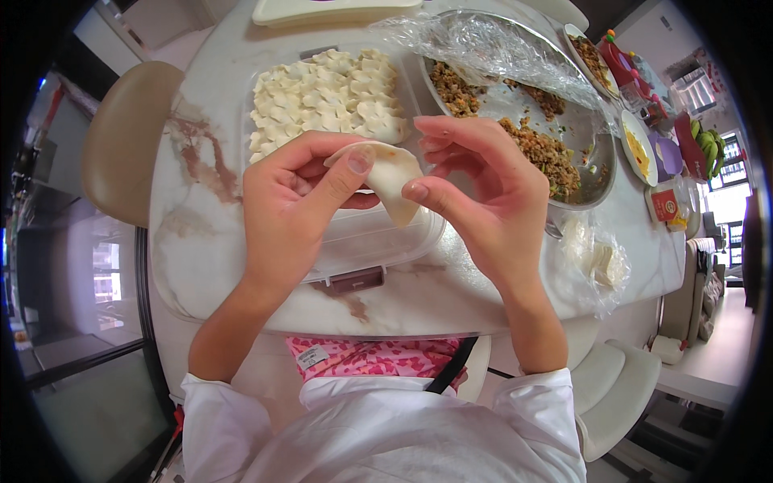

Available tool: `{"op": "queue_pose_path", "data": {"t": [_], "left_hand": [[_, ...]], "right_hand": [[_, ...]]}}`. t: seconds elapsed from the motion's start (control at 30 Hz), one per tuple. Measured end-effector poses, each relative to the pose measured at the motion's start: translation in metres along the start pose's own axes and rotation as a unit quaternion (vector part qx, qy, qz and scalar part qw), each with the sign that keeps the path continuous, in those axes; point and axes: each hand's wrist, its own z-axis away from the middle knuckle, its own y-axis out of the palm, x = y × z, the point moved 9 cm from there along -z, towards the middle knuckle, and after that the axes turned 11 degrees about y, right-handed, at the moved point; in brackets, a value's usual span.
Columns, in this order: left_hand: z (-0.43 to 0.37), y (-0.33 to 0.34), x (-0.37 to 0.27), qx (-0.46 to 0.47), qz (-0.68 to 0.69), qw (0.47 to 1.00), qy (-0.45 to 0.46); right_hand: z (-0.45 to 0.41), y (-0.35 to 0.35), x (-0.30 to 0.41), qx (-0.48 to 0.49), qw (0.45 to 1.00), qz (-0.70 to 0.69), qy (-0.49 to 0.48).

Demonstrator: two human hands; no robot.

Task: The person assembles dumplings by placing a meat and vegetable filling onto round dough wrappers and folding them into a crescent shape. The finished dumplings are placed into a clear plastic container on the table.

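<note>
A folded dumpling (pixel 392 178) with a pale wrapper is pinched between the thumb and fingers of my left hand (pixel 296 187). Its pointed lower end hangs free. My right hand (pixel 489 175) is at the dumpling's right edge, thumb tip against or just beside the wrapper and fingers spread apart. Behind my hands, rows of pleated dumplings (pixel 326 96) fill the far part of a clear plastic container (pixel 386 247), whose near part shows through below my left hand. To the right, a large steel bowl (pixel 595 175) holds minced filling (pixel 543 160).
Crumpled plastic film (pixel 501 54) lies across the bowl's far side. A plastic bag with wrappers (pixel 598 259) rests on the marble-patterned table (pixel 199 265) at right. Farther right are a plate of yellow food (pixel 637 148), a plate of filling (pixel 592 60) and bananas (pixel 709 145). Chairs (pixel 130 142) flank the table.
</note>
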Motion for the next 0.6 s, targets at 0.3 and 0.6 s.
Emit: {"op": "queue_pose_path", "data": {"t": [0.3, 0.6], "left_hand": [[0.004, 0.009, 0.003, 0.040, -0.026, 0.999, 0.019], [0.005, 0.009, 0.001, 0.034, -0.039, 0.999, 0.017]], "right_hand": [[0.004, 0.005, 0.009, -0.025, 0.990, 0.126, -0.062], [0.003, -0.005, 0.004, -0.074, 0.991, 0.110, -0.025]]}}
